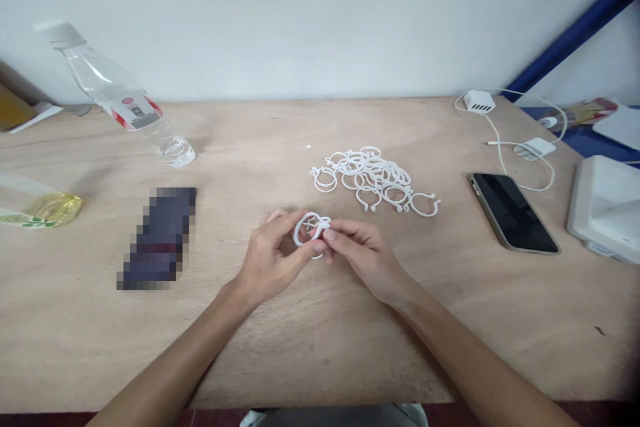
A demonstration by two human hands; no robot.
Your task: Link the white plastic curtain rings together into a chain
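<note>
My left hand [274, 255] and my right hand [367, 255] meet over the middle of the wooden table. Between them are white plastic rings [297, 232], apparently more than one, with small clip ends. The left fingers are closed round the left side of the rings. My right thumb and fingers pinch the clip ends at the right side. Fingers hide part of the rings, so I cannot tell how they are joined. Just beyond my hands lies a loose pile of similar white open rings [383, 173] with knobbed ends.
A clear water bottle [135, 110] stands back left, a bottle with yellow liquid [55, 209] at far left. A blurred-out dark object [160, 240] lies left of my hands. On the right are a phone [515, 213], a white charger [479, 102] with cables, and a white box [607, 207].
</note>
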